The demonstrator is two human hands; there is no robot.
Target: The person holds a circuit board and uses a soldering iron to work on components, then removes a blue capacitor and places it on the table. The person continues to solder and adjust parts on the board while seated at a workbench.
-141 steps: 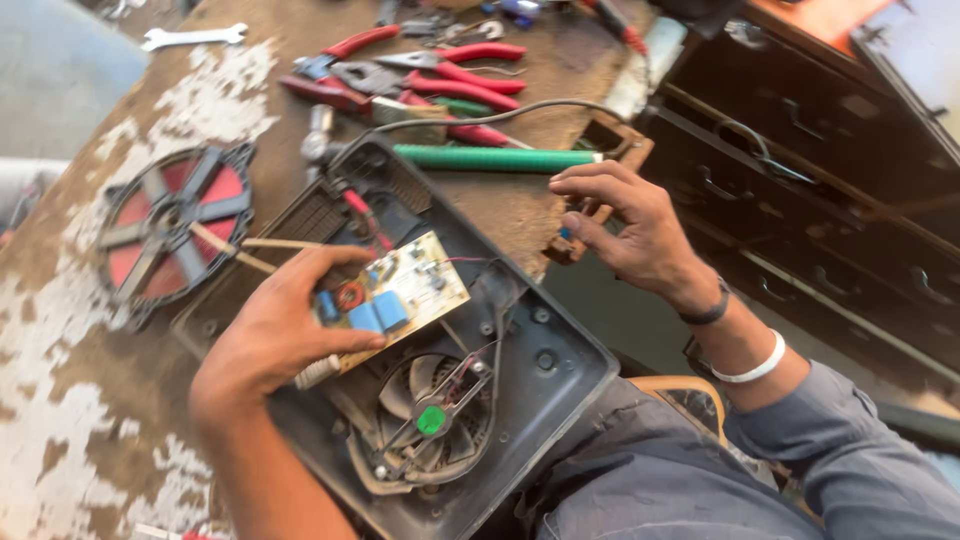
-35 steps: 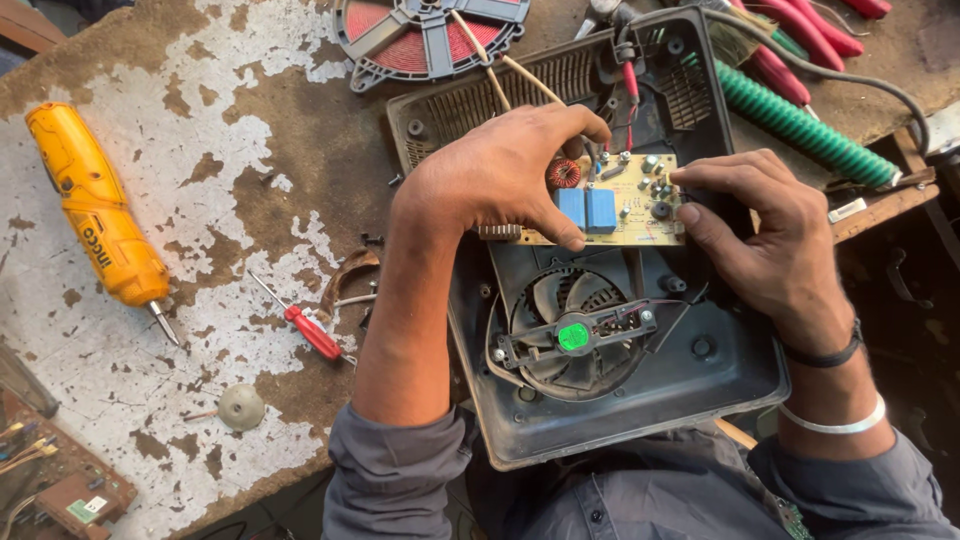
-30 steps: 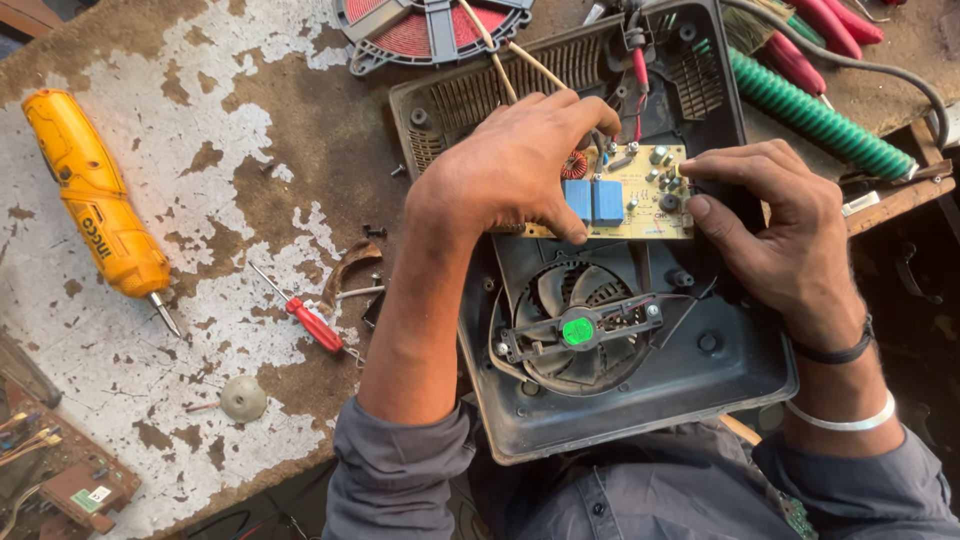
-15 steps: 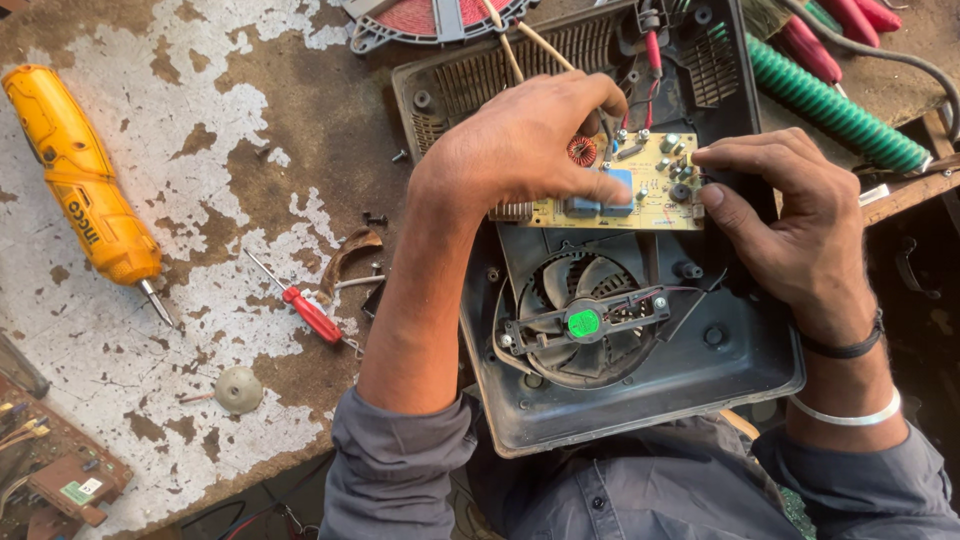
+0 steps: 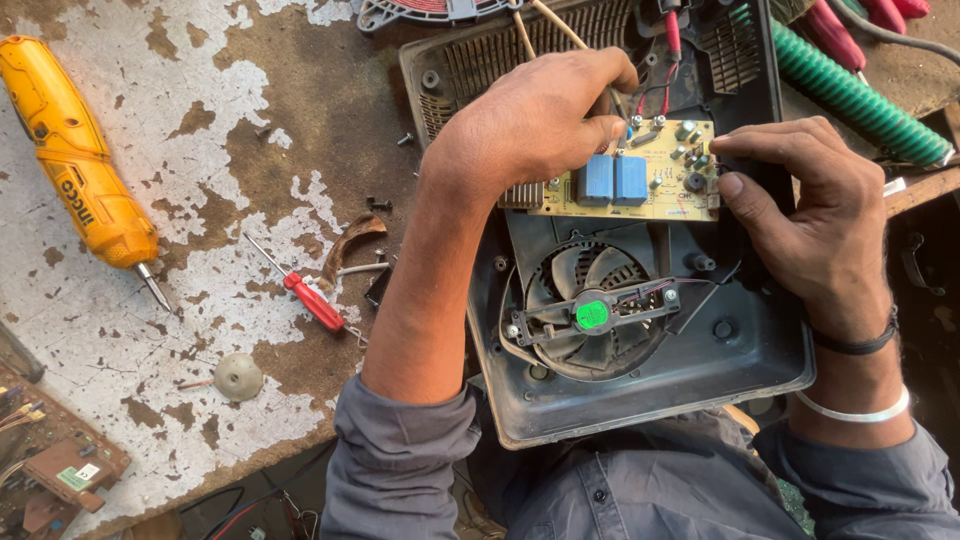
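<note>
Head view, landmark: a dark grey plastic housing lies opened on a worn, paint-flaked workbench, its near edge against the person's lap.
Circuit board: a yellow circuit board with two blue block components sits in the upper half of the housing, lifted slightly above its floor, red and black wires running off its top edge.
Left hand: the left hand comes in over the housing's left wall and pinches the board's upper left corner, fingers curled tight on it.
Right hand: the right hand grips the board's right edge from the housing's right side, thumb pressed to the board's edge, fingers bent over the top; a dark band and a white bangle ring the wrist.
Fan: a round cooling fan with a green hub sits in the housing just below the board.
Left of the housing: a small red-handled screwdriver lies near the wall; a yellow electric screwdriver lies well apart, further left.
Above right of the housing: a green ribbed hose runs diagonally, beside the housing's corner.
</note>
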